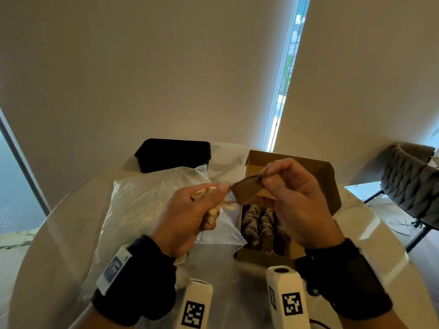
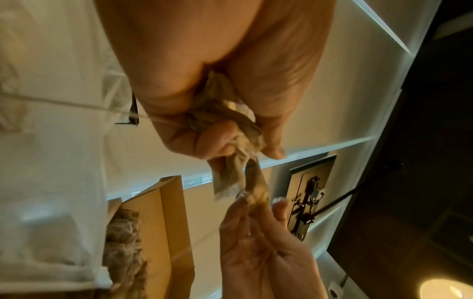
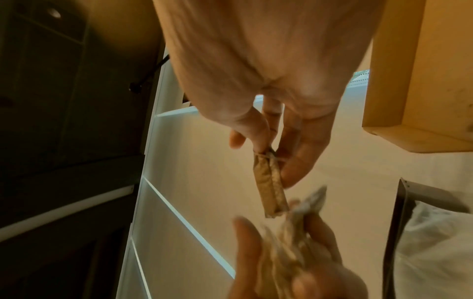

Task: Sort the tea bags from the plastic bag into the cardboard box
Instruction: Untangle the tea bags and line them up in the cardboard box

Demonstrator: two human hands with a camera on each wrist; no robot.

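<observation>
My left hand (image 1: 202,210) is raised above the clear plastic bag (image 1: 142,210) and grips a bunch of several pale tea bags (image 2: 230,125), bunched in its fist. Beside it, my right hand (image 1: 292,193) pinches one brown tea bag (image 1: 247,188) by its top end between thumb and fingers (image 3: 297,153); this tea bag (image 3: 270,186) hangs towards the left hand's bunch. Both hands hover over the left edge of the open cardboard box (image 1: 327,176), which holds rows of tea bags (image 1: 261,226).
A black rectangular container (image 1: 173,154) stands behind the plastic bag on the round white marble table (image 1: 71,222). A grey chair (image 1: 411,184) stands off the table's right side. White marker blocks (image 1: 285,298) on my wrists stick out near the front edge.
</observation>
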